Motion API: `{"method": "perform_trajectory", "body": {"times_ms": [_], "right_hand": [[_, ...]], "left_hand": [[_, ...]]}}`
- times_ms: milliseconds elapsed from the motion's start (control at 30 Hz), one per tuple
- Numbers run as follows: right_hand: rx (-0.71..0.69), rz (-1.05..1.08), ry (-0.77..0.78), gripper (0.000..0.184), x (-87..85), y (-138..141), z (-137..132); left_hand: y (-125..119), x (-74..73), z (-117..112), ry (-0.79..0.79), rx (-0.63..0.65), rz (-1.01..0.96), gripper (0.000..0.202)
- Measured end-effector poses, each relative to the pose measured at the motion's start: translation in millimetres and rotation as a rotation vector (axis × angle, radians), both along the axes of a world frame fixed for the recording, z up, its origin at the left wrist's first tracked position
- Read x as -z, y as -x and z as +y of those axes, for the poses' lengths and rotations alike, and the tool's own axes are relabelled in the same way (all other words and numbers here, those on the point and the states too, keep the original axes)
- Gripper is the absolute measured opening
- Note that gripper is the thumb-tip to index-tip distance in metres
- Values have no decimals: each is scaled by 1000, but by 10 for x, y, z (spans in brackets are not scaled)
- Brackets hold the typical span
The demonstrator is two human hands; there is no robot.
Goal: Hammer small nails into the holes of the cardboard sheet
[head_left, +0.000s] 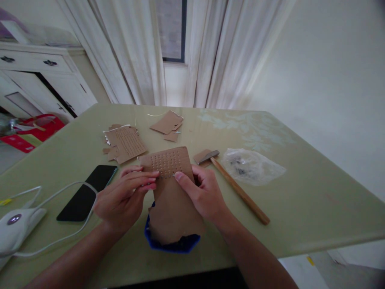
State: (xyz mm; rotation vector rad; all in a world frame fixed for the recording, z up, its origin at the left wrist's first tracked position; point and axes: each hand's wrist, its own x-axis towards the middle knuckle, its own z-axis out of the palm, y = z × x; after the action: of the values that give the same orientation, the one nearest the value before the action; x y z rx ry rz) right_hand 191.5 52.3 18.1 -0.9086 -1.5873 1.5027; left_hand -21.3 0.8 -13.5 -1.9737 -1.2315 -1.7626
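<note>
A brown cardboard piece (171, 192) with rows of small holes near its top lies over a blue object (180, 243) at the table's front. My left hand (123, 196) rests on its left edge, fingers stretched along the holes and pinched against the card. My right hand (204, 192) grips the right edge, thumb pressed on the front just below the holes. A wooden-handled hammer (237, 186) lies just right of my right hand.
A second perforated cardboard (126, 142) and smaller scraps (168, 122) lie farther back. A black phone (87, 192) and a white device (15, 228) with a cable are at left. A clear plastic bag (252, 165) sits right of the hammer. The green table (300, 200) ends near the front.
</note>
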Motion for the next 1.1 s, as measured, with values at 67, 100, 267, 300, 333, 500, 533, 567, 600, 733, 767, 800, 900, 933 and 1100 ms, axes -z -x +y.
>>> {"method": "perform_trajectory", "body": {"times_ms": [67,100,267,300,333,500,533,567,600,733,767,800,900,933,1100], "right_hand": [[12,-1,6,40,7,3,1],[21,-3,6,41,9,6,2],[33,7,1,41,14,22,7],[32,8,-2,41,16,24,9],[34,6,-6,40,18,24,12],[74,-35,-63,38,35,18,58],[80,-34,-66,38,41,17,72],[80,-27,-59,37,46,17,84],[80,-19,-48,37,50,18,96],[76,-16,-20,39,62,24,130],[76,-19,-17,39,65,26,136],[74,-19,-15,39,67,28,139],[65,-20,-7,40,73,33,140],[63,-18,-5,40,72,35,137],[66,11,10,41,47,40,104]], "left_hand": [[-2,20,-6,30,-14,-24,18],[-6,24,-6,38,-16,-28,18],[-50,-26,21,38,-4,-64,14],[-56,-39,26,47,-5,-83,14],[-59,-50,31,60,-5,-92,14],[-15,-46,83,76,60,9,7],[0,-35,103,80,59,25,5],[14,-23,124,87,51,36,2],[26,-11,145,97,41,46,1],[38,31,187,145,36,65,7],[32,39,182,140,33,66,8],[23,46,173,129,27,67,10],[-9,55,132,87,7,61,15],[-18,55,121,82,0,55,17],[-27,53,109,71,0,42,19]]}}
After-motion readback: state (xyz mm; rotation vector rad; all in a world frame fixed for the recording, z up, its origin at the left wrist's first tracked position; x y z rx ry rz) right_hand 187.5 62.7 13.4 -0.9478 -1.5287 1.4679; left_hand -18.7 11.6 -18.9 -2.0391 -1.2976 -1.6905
